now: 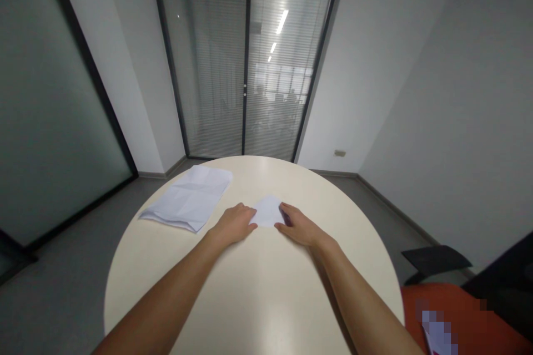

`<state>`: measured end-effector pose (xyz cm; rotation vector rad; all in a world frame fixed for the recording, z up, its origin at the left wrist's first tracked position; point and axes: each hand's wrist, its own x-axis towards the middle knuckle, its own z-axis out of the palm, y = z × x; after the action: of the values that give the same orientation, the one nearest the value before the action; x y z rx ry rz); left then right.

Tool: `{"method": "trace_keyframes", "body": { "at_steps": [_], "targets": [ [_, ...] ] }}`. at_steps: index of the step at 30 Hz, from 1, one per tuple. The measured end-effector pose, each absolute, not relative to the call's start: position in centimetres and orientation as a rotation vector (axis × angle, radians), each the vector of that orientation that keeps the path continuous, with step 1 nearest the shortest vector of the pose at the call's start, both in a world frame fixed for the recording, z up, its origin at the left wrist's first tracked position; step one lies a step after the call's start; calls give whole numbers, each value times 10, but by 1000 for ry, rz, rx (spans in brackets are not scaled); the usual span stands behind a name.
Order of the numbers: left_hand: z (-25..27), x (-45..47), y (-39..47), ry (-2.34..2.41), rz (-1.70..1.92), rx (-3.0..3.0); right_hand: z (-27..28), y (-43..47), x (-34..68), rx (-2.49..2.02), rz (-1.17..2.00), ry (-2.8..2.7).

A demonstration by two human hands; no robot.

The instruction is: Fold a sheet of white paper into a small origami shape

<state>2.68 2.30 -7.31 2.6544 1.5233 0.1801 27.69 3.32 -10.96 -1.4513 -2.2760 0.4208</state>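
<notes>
A small folded piece of white paper (pixel 267 212) lies near the middle of the round table, with a pointed far edge and a straight near edge. My left hand (pixel 237 222) grips its left side, the thumb by the near corner and the fingers on the edge further up. On the opposite side, my right hand (pixel 300 225) holds the right edge between thumb and fingers, which curve around it. Some fingertips are hidden from view. To the left of my left hand rests a stack of larger creased white sheets (pixel 189 197).
The round cream table (pixel 258 299) reaches toward a glass door (pixel 245 66) with blinds. An orange chair (pixel 458 316) with a black armrest (pixel 437 258) stands at the right, a partly blurred item on its seat. White walls surround the table.
</notes>
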Motion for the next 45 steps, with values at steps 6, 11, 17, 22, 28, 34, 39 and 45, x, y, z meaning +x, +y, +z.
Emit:
{"method": "trace_keyframes", "body": {
  "at_steps": [6,11,17,22,28,34,39,45],
  "targets": [
    [-73,28,23,1517,187,2698,-116,32,274,-1513,431,-2368],
    [-77,25,26,1488,240,2693,-116,32,275,-1503,411,-2376],
    [-80,23,28,1445,293,2670,-109,27,270,-1493,434,-2421],
    [-83,25,29,1471,302,2659,-107,26,268,-1441,406,-2441],
    [-84,22,30,1444,311,2677,-106,27,270,-1383,414,-2475],
    [-76,22,27,1430,252,2697,-104,27,270,-1375,420,-2472],
    [-77,25,27,1495,236,2707,-99,25,269,-1316,447,-2481],
    [-78,25,28,1507,270,2727,-97,26,270,-1371,478,-2433]
  ]
}}
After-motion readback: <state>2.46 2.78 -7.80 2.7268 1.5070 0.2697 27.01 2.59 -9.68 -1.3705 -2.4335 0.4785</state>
